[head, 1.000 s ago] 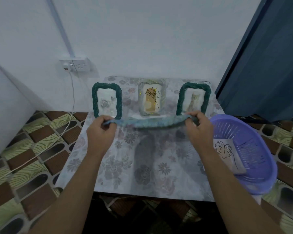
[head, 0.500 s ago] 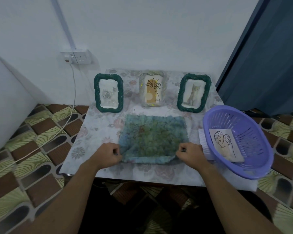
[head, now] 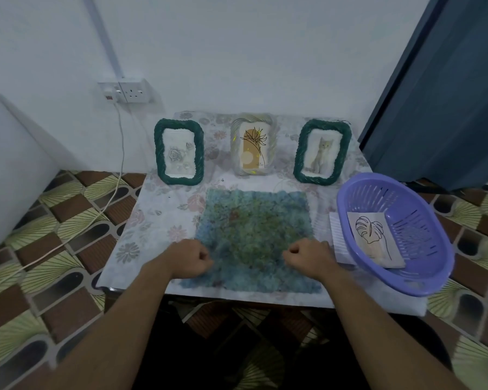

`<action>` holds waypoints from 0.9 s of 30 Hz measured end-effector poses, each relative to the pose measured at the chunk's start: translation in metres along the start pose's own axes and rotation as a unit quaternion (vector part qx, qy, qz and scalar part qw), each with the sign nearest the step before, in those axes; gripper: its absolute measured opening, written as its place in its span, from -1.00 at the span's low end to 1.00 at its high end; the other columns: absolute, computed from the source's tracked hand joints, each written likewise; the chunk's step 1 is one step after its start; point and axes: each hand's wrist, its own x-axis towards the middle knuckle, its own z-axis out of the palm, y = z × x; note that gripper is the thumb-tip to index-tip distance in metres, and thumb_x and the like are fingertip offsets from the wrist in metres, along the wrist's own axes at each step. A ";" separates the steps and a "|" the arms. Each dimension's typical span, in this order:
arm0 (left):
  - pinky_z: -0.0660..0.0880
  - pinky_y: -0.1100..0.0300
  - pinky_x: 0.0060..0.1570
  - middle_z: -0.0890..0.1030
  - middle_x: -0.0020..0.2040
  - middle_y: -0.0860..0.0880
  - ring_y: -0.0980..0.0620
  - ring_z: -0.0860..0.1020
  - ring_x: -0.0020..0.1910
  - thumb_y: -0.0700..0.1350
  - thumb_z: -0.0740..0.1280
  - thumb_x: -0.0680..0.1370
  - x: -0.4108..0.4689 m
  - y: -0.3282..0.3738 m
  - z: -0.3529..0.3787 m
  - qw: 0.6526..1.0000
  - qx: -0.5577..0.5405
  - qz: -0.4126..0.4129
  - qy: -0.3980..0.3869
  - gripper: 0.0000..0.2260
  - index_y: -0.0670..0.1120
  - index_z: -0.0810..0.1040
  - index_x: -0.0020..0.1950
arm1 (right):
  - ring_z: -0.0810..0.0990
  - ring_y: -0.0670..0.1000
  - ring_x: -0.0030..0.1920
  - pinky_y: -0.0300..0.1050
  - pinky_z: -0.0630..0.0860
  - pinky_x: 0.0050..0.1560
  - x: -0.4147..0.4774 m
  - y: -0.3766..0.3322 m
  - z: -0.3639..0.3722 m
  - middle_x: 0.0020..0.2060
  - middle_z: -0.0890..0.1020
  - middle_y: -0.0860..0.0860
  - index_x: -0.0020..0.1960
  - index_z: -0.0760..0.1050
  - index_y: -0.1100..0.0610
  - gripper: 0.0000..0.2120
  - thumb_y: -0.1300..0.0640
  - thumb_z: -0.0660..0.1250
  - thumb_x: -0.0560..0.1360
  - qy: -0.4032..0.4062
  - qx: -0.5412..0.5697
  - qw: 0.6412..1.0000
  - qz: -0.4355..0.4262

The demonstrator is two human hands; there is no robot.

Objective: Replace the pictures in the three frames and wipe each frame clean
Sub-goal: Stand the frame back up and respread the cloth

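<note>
A mottled blue-green cloth (head: 254, 229) lies spread flat on the table (head: 155, 220) in front of me. My left hand (head: 189, 260) and my right hand (head: 307, 258) rest on its near side edges, fingers curled and pinching the fabric. Behind the cloth three frames stand upright in a row: a green woven frame (head: 159, 153) with a rose drawing on the left, a pale frame (head: 236, 153) with a line-drawn flower in the middle, and a green woven frame (head: 299, 161) with a cat picture on the right.
A purple plastic basket (head: 350, 226) sits at the table's right edge, overhanging it, with a leaf line-drawing picture (head: 375, 237) inside. A white ribbed object (head: 337, 237) lies between cloth and basket. A wall socket (head: 133, 91) with a cable hangs at the left; a dark curtain (head: 448, 94) is at the right.
The cloth, held stretched in the air in front of the frames, was brought down and spread flat on the table. Both hands came toward me with it.
</note>
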 end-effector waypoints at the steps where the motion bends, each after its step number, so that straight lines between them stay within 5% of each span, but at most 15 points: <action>1: 0.24 0.12 -0.31 0.39 -0.33 -0.16 -0.03 0.29 -0.37 -0.05 0.28 0.54 0.002 0.004 0.001 1.000 -0.010 0.001 0.013 -0.71 -0.10 0.35 -0.34 | 0.36 0.04 -0.43 -0.07 0.25 -0.05 0.002 -0.005 0.000 -0.37 0.54 0.19 -0.40 0.39 0.11 -0.54 -0.05 0.22 0.62 -0.004 0.028 1.000 -0.013; 3: 0.34 0.17 -0.27 0.54 -0.26 -0.16 -0.02 0.43 -0.32 -0.10 0.29 0.55 0.008 0.013 0.000 0.999 -0.031 0.007 0.042 -0.80 -0.16 0.51 -0.23 | 0.35 0.04 -0.42 -0.13 0.28 -0.25 0.008 -0.017 -0.001 -0.23 0.62 0.25 -0.24 0.53 0.25 -0.59 -0.03 0.22 0.62 -0.011 0.069 0.997 -0.033; 6: 0.42 0.33 -0.17 0.63 -0.10 -0.05 0.05 0.56 -0.15 -0.18 0.30 0.58 0.019 0.032 -0.007 0.990 -0.091 0.025 0.100 -0.90 -0.12 0.62 -0.02 | 0.53 0.18 -0.28 -0.11 0.41 -0.26 0.020 -0.041 -0.003 -0.20 0.66 0.18 -0.09 0.60 0.27 -0.67 0.02 0.25 0.61 0.005 0.122 0.991 -0.060; 14: 0.40 0.37 -0.14 0.65 -0.03 -0.02 0.06 0.57 -0.07 -0.24 0.33 0.53 0.074 0.067 -0.037 0.955 -0.176 0.016 0.238 -0.86 -0.09 0.62 0.04 | 0.52 -0.23 -0.09 -0.37 0.40 -0.12 0.064 -0.089 -0.022 -0.12 0.57 -0.13 0.00 0.56 0.08 -0.93 0.21 0.32 0.57 0.096 0.306 0.945 -0.065; 20: 0.33 0.24 0.01 0.56 0.18 -0.11 -0.01 0.50 0.09 -0.18 0.37 0.52 0.135 0.068 -0.061 0.956 -0.129 -0.009 0.262 -0.73 -0.14 0.54 0.21 | 0.53 -0.07 0.03 -0.24 0.41 -0.11 0.111 -0.094 -0.039 0.13 0.53 -0.06 0.21 0.44 0.05 -0.76 0.19 0.30 0.56 0.135 0.348 0.928 -0.004; 27: 0.35 -0.07 0.26 0.35 0.37 -0.29 -0.29 0.38 0.31 -0.11 0.28 0.56 0.199 0.054 -0.083 0.960 -0.090 -0.132 0.229 -0.49 -0.23 0.23 0.45 | 0.44 0.07 0.25 0.00 0.44 0.23 0.175 -0.079 -0.049 0.30 0.42 0.07 0.30 0.29 0.06 -0.54 0.19 0.37 0.46 0.210 0.335 0.917 0.057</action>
